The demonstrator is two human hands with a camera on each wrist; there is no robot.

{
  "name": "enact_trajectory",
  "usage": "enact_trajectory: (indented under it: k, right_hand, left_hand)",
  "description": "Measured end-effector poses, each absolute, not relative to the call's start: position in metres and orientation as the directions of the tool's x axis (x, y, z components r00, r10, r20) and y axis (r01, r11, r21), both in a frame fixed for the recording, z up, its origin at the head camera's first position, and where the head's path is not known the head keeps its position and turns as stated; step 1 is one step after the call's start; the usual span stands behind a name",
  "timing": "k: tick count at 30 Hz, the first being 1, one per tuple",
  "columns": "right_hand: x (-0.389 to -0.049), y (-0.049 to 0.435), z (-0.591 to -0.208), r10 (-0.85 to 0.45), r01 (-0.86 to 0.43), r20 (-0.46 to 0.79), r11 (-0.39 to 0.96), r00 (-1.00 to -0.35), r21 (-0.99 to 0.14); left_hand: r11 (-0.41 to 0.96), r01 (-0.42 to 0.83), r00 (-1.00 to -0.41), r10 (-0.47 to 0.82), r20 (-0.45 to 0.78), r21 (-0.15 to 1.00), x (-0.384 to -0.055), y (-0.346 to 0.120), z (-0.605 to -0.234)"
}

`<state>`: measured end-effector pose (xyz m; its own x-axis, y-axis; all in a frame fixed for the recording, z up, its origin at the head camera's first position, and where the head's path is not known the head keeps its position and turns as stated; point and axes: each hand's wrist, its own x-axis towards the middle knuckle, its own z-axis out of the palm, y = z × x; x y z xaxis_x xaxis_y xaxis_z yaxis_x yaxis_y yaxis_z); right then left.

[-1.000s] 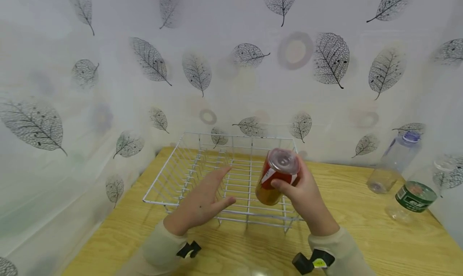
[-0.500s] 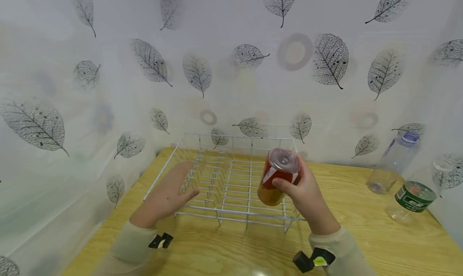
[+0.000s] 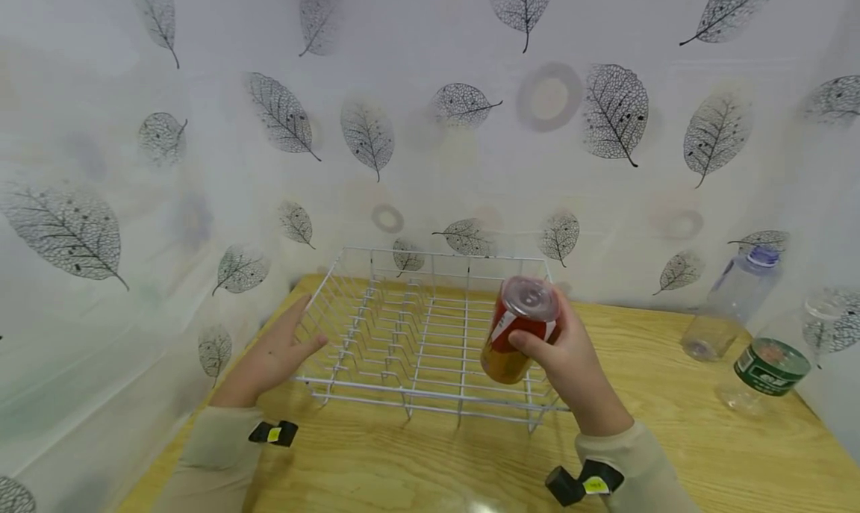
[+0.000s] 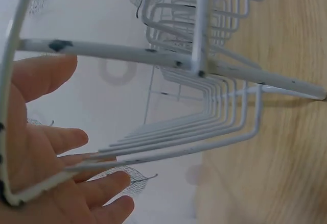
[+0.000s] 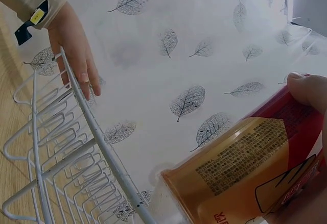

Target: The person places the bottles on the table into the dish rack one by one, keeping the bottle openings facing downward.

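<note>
My right hand [image 3: 571, 364] grips a drink bottle [image 3: 513, 341] over the right side of a white wire dish rack [image 3: 440, 349]. Its wrap is red and gold, and a clear, dimpled end faces up at the camera. The gold part with small print shows large in the right wrist view, the thumb pressing its red part. At the rack's left side, my left hand [image 3: 272, 352] has its fingers extended along the outside of the wires. In the left wrist view, rack wires [image 4: 117, 53] cross in front of that hand's thumb and palm.
Two clear plastic bottles stand at the right of the wooden table [image 3: 376, 453]: one with a purple cap [image 3: 735, 304], one with a green label [image 3: 773, 364]. A leaf-printed sheet [image 3: 430, 162] hangs behind and at the left.
My left hand has moved left, from over the middle of the rack to its left side. The right hand and its bottle have hardly moved.
</note>
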<state>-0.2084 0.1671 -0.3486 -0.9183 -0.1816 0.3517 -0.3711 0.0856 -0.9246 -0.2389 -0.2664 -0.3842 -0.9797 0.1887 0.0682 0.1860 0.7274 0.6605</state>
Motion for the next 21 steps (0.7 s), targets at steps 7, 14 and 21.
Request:
enact_trajectory:
  k: [7, 14, 21]
  right_hand:
    - [-0.21, 0.168, -0.349, -0.181, -0.368, 0.349, 0.084, -0.919, -0.926]
    - [-0.211, 0.169, -0.349, -0.182, -0.364, 0.345, 0.086, -0.921, -0.927]
    - [-0.21, 0.169, -0.352, -0.187, -0.361, 0.343, 0.073, -0.92, -0.93]
  left_hand:
    - [0.593, 0.027, -0.985, 0.153, -0.08, 0.804, -0.244, -0.28, -0.401]
    - [0.446, 0.0, -0.981, 0.175, -0.087, 0.895, -0.247, -0.282, -0.409]
    - [0.337, 0.003, -0.982, 0.179, -0.061, 0.941, -0.249, -0.283, -0.413]
